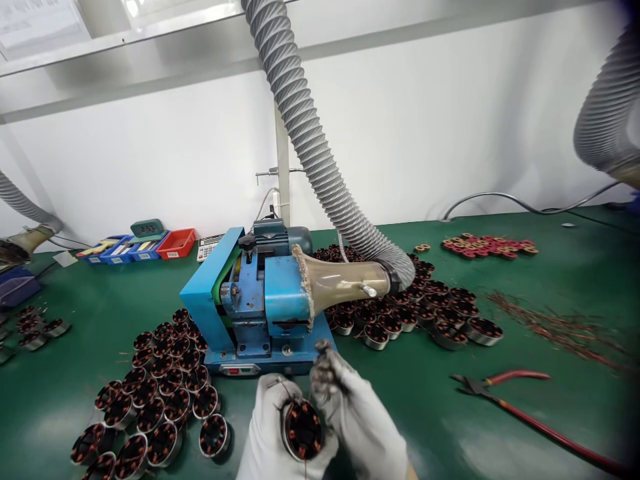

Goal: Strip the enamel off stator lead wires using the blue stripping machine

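Note:
My left hand [267, 427], in a white glove, grips a motor stator [303, 430], a metal ring with dark copper windings inside. The ring's open face is turned up towards me, and thin wire ends stick out at its rim. Close against its right side is my right hand [350, 410], also gloved, with fingertips stained black. Its thumb and fingers are pinched together by the stator's upper edge; whatever lies between them is too dark to make out. Just beyond both hands stands a blue belt-driven machine [245, 300] with a motor and a hood.
Several stators [170, 381] stand left of the machine, and more [390, 323] behind it on the right. Red-handled cutting pliers [520, 407] lie at right, near loose copper wires [555, 327] and reddish rings [487, 245]. A grey hose [320, 147] rises from the hood. Small bins [176, 244] stand back left.

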Demonstrator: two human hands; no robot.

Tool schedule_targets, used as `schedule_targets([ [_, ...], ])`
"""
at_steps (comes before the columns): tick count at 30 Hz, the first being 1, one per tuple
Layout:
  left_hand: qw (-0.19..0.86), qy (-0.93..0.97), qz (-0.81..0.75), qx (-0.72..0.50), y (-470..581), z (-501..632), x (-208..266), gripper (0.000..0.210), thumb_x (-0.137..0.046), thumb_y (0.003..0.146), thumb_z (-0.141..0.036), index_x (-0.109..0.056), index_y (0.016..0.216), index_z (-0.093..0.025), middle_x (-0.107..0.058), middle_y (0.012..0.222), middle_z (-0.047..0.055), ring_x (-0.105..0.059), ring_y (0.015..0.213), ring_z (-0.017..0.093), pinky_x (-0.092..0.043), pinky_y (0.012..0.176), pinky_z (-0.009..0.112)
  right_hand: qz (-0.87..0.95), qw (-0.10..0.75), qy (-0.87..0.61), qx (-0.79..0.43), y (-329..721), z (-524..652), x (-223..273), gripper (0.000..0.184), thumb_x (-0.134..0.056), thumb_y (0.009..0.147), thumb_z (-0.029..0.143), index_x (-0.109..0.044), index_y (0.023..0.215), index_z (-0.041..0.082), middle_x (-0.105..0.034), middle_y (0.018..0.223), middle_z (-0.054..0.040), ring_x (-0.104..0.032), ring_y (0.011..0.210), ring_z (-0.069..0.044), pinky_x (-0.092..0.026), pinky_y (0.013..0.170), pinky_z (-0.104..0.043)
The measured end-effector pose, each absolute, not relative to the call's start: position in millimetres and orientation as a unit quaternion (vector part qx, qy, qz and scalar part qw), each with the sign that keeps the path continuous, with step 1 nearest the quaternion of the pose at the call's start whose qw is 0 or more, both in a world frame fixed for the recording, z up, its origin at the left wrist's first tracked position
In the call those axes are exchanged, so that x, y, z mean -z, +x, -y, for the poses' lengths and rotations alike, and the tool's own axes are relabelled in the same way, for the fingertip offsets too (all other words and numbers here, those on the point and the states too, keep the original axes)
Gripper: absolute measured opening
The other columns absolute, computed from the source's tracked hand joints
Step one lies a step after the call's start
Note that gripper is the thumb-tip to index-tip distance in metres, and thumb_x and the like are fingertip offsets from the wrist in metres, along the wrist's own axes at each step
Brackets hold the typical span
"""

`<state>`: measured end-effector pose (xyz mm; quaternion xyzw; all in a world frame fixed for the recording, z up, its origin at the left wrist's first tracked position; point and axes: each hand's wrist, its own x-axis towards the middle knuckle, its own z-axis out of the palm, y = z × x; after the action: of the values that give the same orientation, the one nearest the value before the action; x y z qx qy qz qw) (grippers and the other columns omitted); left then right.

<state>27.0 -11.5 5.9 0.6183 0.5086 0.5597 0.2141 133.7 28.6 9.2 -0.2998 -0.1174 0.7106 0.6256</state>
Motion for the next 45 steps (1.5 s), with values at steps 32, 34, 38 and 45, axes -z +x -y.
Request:
schedule_targets([
  [32, 0.474, 0.382, -0.509, -0.608, 48.6, -62.8, 4.0, 0.040, -0.063, 0.055, -0.009, -0.051, 0.094, -0.015, -0.065, 0.094, 0.010, -0.064, 0.083, 0.019, -0.049, 0.080, 0.031, 0.495, 0.568, -0.527, -0.392, 113.5, -67.9, 3.1, 0.029, -0.050, 0.076, 0.036, -0.069, 0.080, 0.014, -0.070, 0.082, -0.0131, -0.065, 0.077, -0.027, -0.052, 0.073, -0.040],
  [34, 0.476, 0.380, -0.507, -0.610, 49.1, -63.3, 4.7, 0.041, -0.062, 0.055, -0.009, -0.050, 0.094, -0.015, -0.064, 0.095, 0.010, -0.064, 0.084, 0.019, -0.048, 0.081, 0.031, 0.497, 0.567, -0.530, -0.388, 113.0, -67.9, 0.8, 0.031, -0.049, 0.076, 0.036, -0.069, 0.081, 0.013, -0.069, 0.082, -0.0141, -0.065, 0.077, -0.027, -0.052, 0.072, -0.040],
  [38, 0.473, 0.377, -0.519, -0.604, 43.1, -44.6, 7.6, 0.037, -0.061, 0.057, -0.009, -0.052, 0.093, -0.016, -0.065, 0.091, 0.008, -0.063, 0.082, 0.018, -0.049, 0.079, 0.029, 0.510, 0.562, -0.533, -0.375, 113.6, -49.3, 1.5, 0.027, -0.050, 0.077, 0.033, -0.069, 0.080, 0.014, -0.070, 0.080, -0.0124, -0.066, 0.073, -0.025, -0.054, 0.067, -0.035],
  [45, 0.462, 0.502, -0.452, -0.574, 16.5, 14.0, 7.9, 0.040, -0.060, 0.062, -0.010, -0.054, 0.099, -0.025, -0.061, 0.101, 0.003, -0.062, 0.093, 0.019, -0.050, 0.083, 0.028, 0.617, 0.607, -0.422, -0.272, 116.4, 7.7, 20.7, 0.026, -0.055, 0.079, 0.024, -0.067, 0.102, 0.026, -0.070, 0.100, -0.0073, -0.066, 0.091, -0.022, -0.054, 0.077, -0.029],
])
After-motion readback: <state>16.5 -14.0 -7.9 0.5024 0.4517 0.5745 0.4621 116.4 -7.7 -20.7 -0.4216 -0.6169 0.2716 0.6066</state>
